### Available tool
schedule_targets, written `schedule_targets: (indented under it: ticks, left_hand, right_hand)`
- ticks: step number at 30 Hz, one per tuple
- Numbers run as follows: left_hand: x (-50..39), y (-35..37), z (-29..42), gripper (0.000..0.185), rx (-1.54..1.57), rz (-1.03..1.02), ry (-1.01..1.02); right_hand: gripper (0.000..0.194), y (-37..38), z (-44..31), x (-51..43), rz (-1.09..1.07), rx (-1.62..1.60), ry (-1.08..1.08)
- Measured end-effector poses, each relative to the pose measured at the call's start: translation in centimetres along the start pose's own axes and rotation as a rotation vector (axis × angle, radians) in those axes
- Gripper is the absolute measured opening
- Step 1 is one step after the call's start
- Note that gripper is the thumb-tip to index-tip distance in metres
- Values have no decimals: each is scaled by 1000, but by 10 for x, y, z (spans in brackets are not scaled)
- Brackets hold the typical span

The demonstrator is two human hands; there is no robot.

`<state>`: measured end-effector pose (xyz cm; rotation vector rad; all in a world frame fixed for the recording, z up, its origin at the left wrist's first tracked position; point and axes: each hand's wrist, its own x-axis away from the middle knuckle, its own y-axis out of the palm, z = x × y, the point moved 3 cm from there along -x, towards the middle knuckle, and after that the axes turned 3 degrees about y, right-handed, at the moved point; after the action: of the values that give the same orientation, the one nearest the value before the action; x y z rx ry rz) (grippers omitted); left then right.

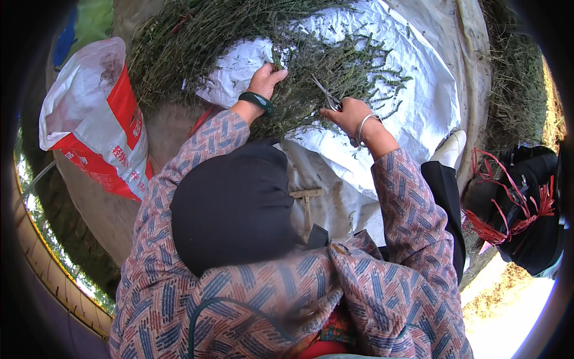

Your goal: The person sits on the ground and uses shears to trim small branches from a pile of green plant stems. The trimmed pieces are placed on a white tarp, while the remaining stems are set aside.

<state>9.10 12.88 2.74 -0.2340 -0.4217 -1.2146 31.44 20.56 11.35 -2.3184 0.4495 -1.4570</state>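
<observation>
My left hand (265,82), with a dark green band at its wrist, pinches dried plant stems (277,57) between thumb and fingers. Scissors (329,98) are gripped in my right hand (352,117), their blades apart and pointing up and left over the cut herbs. A loose heap of green-grey herb sprigs (345,67) lies between and beyond both hands on a white plastic sheet (423,98). The fingers hide most of the scissor handles, and a silver bangle circles my right wrist.
On the left stands an open white and red woven sack (96,121) bearing writing. Long uncut stems (175,58) are piled at the upper left. A black bag (529,215) with red plastic strips (489,224) lies at right. My black-clad knee (233,206) juts forward near a wooden T-shaped piece (307,194).
</observation>
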Motion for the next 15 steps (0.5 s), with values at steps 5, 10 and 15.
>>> schedule_targets:
  ticks: [5, 10, 15]
  left_hand:
    - [-2, 0, -3, 29, -80, -36, -24]
    - [-1, -2, 0, 30, -80, -15, -7]
    - [0, -1, 0, 31, -21, 14, -15]
  right_hand:
    - [58, -3, -8, 0, 50, 46, -45]
    - [56, -7, -20, 5, 37, 101, -12]
    - [60, -1, -14, 7, -12, 143, 19]
